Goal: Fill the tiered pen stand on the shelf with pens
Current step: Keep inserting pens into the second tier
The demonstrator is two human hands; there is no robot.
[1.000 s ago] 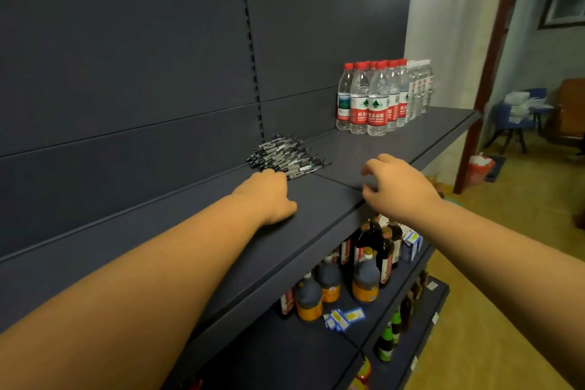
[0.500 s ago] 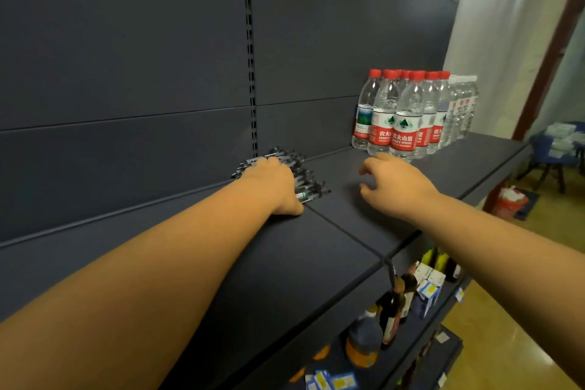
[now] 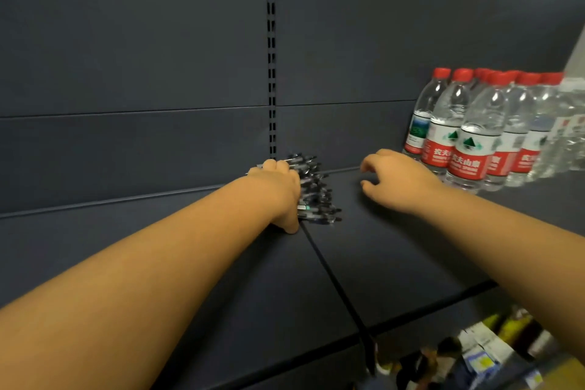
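Note:
A pile of black pens (image 3: 316,196) lies on the dark shelf (image 3: 395,256) against the back panel. My left hand (image 3: 278,190) lies over the left part of the pile, with its thumb at the near side and its fingers curled over the far side, gripping the pens. To the right of the pile, my right hand (image 3: 395,180) hovers just above the shelf with loosely curled fingers and holds nothing. No pen stand is in view.
Several red-capped water bottles (image 3: 468,136) stand on the shelf right behind my right hand. A seam (image 3: 332,272) runs front to back between two shelf boards. Dark bottles and small boxes (image 3: 474,355) sit on a lower shelf at the bottom right.
My left hand has slid forward onto the pen pile and closed around it. My right hand has moved deeper over the shelf toward the bottles. The camera has come closer.

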